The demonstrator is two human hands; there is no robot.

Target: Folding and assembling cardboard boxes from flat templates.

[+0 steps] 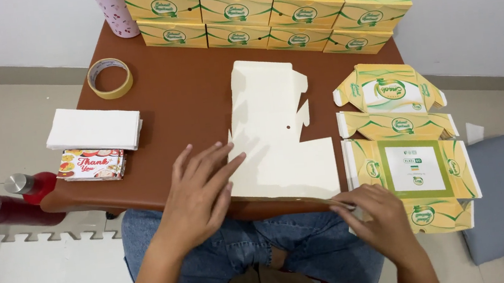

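Both hands work at the near edge of the brown tabletop (184, 86). Right hand (379, 214) pinches the near corner of a flat, cream, unfolded carton blank (277, 139) in its grip; left hand (201, 190) lies spread, fingers flat on the blank's left edge. Just beside it lies a yellow-green printed blank (405, 144). Folded boxes (269, 8) are stacked at the far edge; a tape roll (110, 78) and white napkins (94, 128) lie left.

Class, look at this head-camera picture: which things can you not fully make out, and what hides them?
- Flat cream box blank: printed side faces down; left hand covers its left edge.
- Its near right corner: under the right hand.
- Stack of finished boxes: cut off by the top edge.
- Pink bottle: top cropped.
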